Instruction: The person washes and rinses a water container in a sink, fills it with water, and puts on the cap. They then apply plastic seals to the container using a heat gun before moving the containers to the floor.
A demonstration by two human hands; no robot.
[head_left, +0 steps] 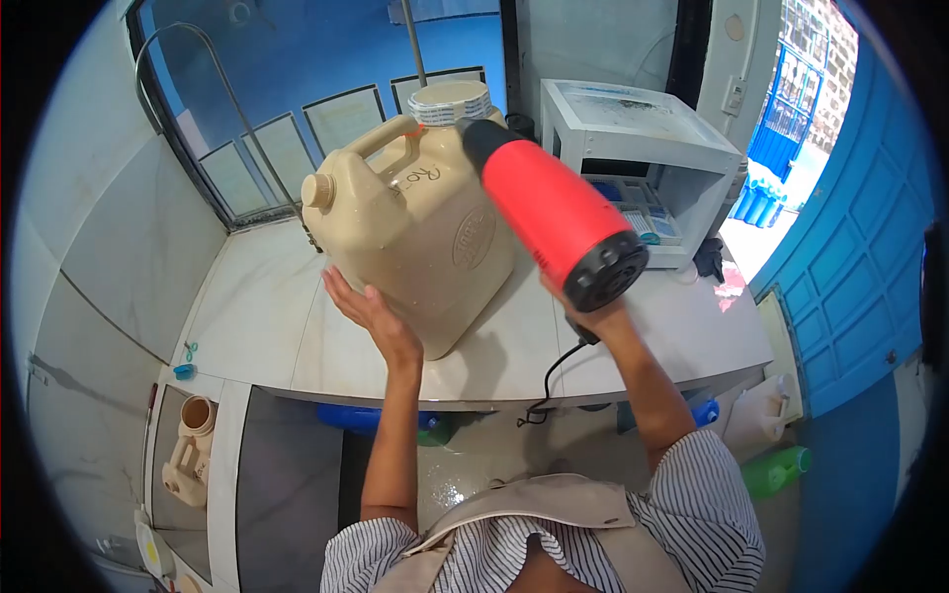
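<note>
A large beige plastic water jug [435, 237] stands upright on the white tiled counter. Around its wide cap [450, 102] runs a printed clear seal band, and a small side cap [317, 190] closes the spout. My left hand [374, 314] is open, its spread fingers at the jug's lower left side. In my right hand [598, 314] is a red heat gun [559, 208], gripped by its handle, which is mostly hidden behind the body. Its black nozzle points at the cap's band, close to it. A black cord [554, 381] hangs from the handle over the counter edge.
Right of the jug stands a white shelf unit [638, 124] with small packs inside. A curved metal pipe [213, 49] rises at the back left. Another beige jug [188, 465] sits in a cubby below left. A blue door [860, 227] stands open at right.
</note>
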